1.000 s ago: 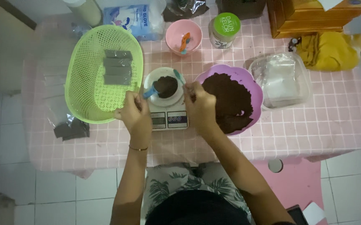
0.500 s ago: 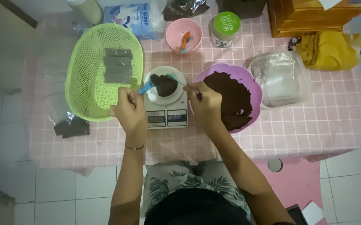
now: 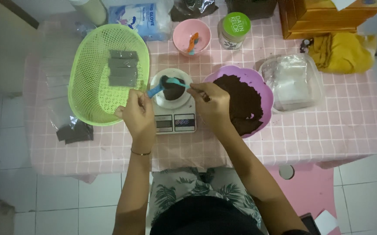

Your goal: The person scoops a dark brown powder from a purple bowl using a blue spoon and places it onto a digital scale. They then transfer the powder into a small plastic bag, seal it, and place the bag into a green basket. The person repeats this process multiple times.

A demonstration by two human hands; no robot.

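Where: small white dish of dark brown powder (image 3: 171, 89) on the white kitchen scale (image 3: 174, 114), centre of frame, on the pink checked table (image 3: 327, 130).
Left grip: my left hand (image 3: 138, 114) pinches a blue plastic spoon (image 3: 156, 91), handle slanting lower left, bowl toward the dish.
Right grip: my right hand (image 3: 212, 102) pinches a teal spoon (image 3: 177, 82) lying across the dish.
Nearer hand: both just beside the dish.
Right of frame: purple bowl of brown powder (image 3: 243, 102).

This looks like a home set up for small-scale packing: a bench (image 3: 327, 130) under a pink checked cloth stands on a white tiled floor (image 3: 66, 196). On it sit a kitchen scale (image 3: 175, 122), a green plastic basket (image 3: 88, 87) and household bowls.
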